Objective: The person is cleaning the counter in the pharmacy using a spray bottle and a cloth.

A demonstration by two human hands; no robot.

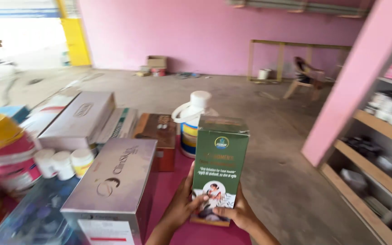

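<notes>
Both my hands hold a tall green carton (218, 159) upright in front of me, above a magenta counter top (171, 190). My left hand (180, 206) grips its lower left edge, thumb across the printed picture. My right hand (239, 213) supports the lower right corner from below. Just behind the carton stands a white jug with a handle and a yellow-blue label (191, 122). A silver-grey long box (116, 181) lies to the left of my left hand.
More boxes (80, 118), a brown box (157, 131), small white bottles (62, 163) and a red-yellow jar (3, 149) crowd the counter's left. Wooden shelves with goods (382, 149) stand right. Beyond is a concrete floor, a pink wall, a chair (307, 77).
</notes>
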